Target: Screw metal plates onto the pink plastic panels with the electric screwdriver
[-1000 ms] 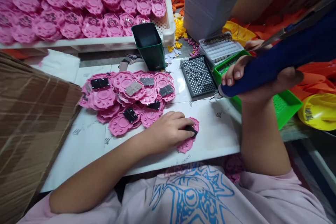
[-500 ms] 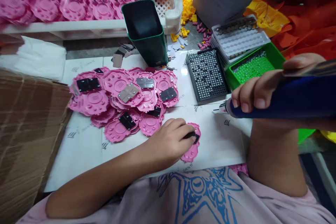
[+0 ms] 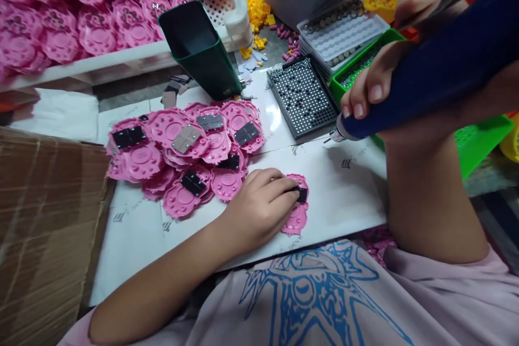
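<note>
Near five o'clock from the head view's centre, curled fingers of the left hand (image 3: pixel 263 197) hold a black cover plate (image 3: pixel 302 195) on a pink plastic moulding (image 3: pixel 295 221), which lies on the desk (image 3: pixel 344 184). At two o'clock, the right hand (image 3: pixel 375 89) is wrapped around a blue electric screwdriver (image 3: pixel 425 86), its bit clear of the moulding, near the black screw tray (image 3: pixel 318 128) at one o'clock. Piled mouldings (image 3: pixel 183 158) at nine o'clock carry plates with visible screw heads, so those look fastened; fingers partly hide this plate, whose fastening probably remains.
</note>
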Available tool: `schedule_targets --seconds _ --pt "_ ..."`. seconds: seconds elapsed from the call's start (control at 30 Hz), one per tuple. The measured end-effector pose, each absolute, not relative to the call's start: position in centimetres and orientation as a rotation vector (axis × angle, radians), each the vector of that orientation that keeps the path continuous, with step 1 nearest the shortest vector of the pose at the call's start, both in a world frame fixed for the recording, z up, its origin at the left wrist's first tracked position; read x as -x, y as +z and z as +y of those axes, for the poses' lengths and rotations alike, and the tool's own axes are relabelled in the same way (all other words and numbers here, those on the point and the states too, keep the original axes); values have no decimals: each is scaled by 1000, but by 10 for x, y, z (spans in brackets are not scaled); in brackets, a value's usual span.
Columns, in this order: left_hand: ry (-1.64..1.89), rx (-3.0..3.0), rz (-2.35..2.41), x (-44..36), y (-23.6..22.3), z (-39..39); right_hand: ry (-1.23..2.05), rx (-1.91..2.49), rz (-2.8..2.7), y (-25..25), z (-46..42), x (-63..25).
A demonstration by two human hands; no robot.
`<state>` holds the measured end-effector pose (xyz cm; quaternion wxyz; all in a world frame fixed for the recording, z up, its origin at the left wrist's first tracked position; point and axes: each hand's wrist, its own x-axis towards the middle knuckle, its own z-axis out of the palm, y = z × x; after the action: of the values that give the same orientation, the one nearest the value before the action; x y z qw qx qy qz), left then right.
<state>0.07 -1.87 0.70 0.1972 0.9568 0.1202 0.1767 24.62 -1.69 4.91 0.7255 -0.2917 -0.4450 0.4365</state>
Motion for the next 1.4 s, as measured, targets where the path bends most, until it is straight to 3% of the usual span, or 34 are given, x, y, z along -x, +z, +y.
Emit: schedule_targets --seconds 0.27,0.53,0.93,1.17,1.4 --pt "403 -2597 358 0 9 -14 819 563 -1281 27 -3 -264" --pt "432 -2611 306 0 7 -13 933 885 -1114 46 -22 -253" --pt "363 -2626 330 -3 3 -17 894 683 -1141 48 -17 -252" --pt "466 -2616 342 -6 -4 -20 408 806 -812 60 1 -230" --pt "523 -2605 443 -8 -9 -21 307 835 -922 43 19 -223"
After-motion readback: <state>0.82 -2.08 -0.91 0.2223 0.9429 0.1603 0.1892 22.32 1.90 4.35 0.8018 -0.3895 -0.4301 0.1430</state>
